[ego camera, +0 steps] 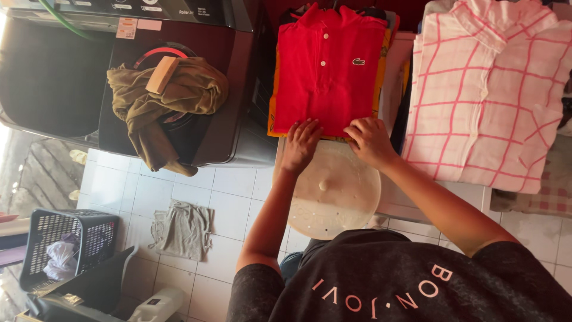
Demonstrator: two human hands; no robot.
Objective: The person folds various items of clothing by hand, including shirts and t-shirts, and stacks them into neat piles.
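A folded red polo shirt [326,65] lies on top of a stack of folded clothes on a white surface. My left hand [301,145] rests flat on the shirt's lower left edge, fingers spread. My right hand [369,140] presses on its lower right edge, fingers curled over the hem. Neither hand lifts the shirt. A yellow garment [273,113] peeks out beneath the red one.
A pink-checked white shirt [485,89] lies folded to the right. A round white lid [336,194] sits below my hands. An olive garment [164,101] is draped on the dark washing machine [235,119]. A grey cloth [182,229] and a dark laundry basket [65,244] are on the tiled floor.
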